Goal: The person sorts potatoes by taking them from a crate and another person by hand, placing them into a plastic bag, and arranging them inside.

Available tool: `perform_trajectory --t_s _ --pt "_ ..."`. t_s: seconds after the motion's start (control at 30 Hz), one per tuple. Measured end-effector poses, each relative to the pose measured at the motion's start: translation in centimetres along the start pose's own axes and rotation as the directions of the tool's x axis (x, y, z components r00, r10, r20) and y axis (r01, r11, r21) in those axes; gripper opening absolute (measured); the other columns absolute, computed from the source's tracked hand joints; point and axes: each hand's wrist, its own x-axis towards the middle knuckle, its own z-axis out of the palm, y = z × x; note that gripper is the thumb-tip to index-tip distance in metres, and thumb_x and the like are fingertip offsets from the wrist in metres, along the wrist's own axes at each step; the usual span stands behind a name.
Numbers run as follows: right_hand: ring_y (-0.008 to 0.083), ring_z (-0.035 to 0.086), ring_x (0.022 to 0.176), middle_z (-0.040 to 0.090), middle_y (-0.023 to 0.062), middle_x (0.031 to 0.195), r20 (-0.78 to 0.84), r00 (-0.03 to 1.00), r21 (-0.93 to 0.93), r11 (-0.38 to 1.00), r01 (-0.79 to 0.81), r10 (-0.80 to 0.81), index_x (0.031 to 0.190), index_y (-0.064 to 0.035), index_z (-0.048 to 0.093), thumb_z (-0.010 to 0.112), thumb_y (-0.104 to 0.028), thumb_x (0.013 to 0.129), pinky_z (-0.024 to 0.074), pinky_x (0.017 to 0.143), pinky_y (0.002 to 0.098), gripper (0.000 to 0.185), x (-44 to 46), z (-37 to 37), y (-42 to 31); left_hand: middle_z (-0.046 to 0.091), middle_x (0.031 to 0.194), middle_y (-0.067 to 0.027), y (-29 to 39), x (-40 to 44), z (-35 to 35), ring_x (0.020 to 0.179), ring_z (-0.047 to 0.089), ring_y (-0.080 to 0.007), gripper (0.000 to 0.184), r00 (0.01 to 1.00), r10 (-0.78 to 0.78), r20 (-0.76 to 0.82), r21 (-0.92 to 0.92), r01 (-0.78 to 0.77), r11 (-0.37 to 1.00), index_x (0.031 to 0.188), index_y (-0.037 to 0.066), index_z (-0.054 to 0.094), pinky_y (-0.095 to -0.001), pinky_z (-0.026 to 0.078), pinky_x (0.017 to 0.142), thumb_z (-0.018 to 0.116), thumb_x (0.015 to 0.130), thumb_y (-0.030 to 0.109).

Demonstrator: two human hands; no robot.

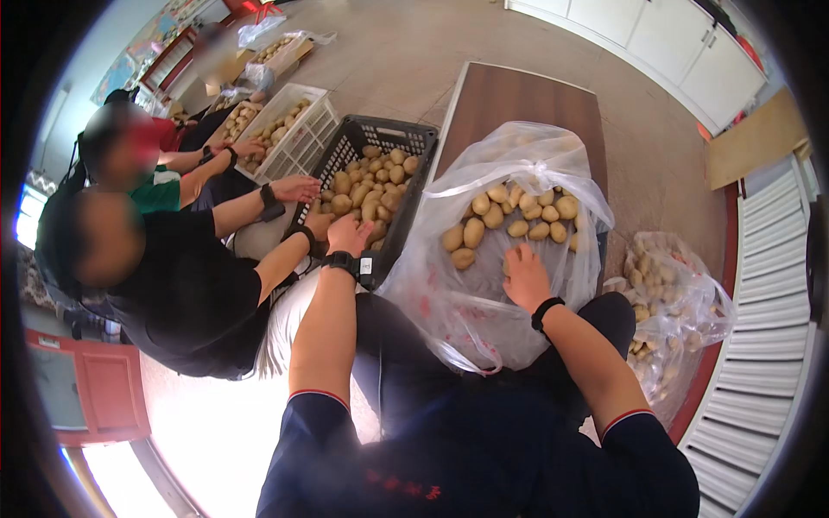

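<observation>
My left hand (350,235) is at the near right side of a black plastic crate (408,129), its fingers stretched out over the potatoes (380,183) in it. I see no potato clearly gripped there. My right hand (525,276) reaches down into a large clear plastic bag (462,312), its fingers curled over what looks like a potato (507,268), mostly hidden under them. Farther up in this open bag lies a group of loose potatoes (518,211). Both of my wrists wear black bands.
The bag rests on a brown board-topped table (518,95). At left, a co-worker in black (190,285) has both hands at the same crate. Beyond stands a white crate (302,112) of potatoes beside another person. Filled potato bags (669,302) sit at right by a white radiator (751,345).
</observation>
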Motion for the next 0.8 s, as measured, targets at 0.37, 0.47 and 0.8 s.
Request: perform_trajectory --t_s 0.37,0.47,0.8 --pt "0.0429 0.056 0.101 0.044 0.0162 0.131 0.006 0.994 0.017 0.994 0.109 -0.109 0.120 -0.0099 0.057 0.069 -0.009 0.071 0.0508 0.084 0.0494 0.050 -0.4 1.2 0.2 0.059 0.097 -0.0125 11.4 -7.2 7.1 0.080 0.068 -0.0279 0.023 0.945 -0.325 -0.032 -0.324 0.298 0.898 0.114 0.003 0.054 -0.0414 0.059 0.068 0.046 0.094 0.013" --pt "0.0422 0.052 0.107 0.042 0.0160 0.131 0.000 0.995 -0.019 0.995 0.101 -0.101 0.118 -0.0101 0.056 0.071 -0.005 0.069 0.0492 0.087 0.0491 0.051 -0.5 1.3 0.3 0.059 0.102 -0.0129 11.5 -7.5 8.9 0.077 0.067 -0.0284 0.029 0.959 -0.282 -0.015 -0.317 0.263 0.912 0.118 0.001 0.053 -0.0380 0.061 0.067 0.052 0.092 0.013" --pt "0.0296 0.061 0.097 0.057 0.0163 0.113 -0.205 0.967 0.434 0.900 -0.050 0.153 0.117 -0.0049 0.054 0.065 -0.006 0.074 0.0502 0.079 0.0415 0.045 2.5 2.9 2.2 0.060 0.099 -0.0123 12.0 -9.9 11.9 0.072 0.066 -0.0247 0.031 0.918 -0.212 0.335 -0.116 0.264 0.957 0.113 -0.002 0.055 -0.0368 0.059 0.061 0.058 0.091 0.019"
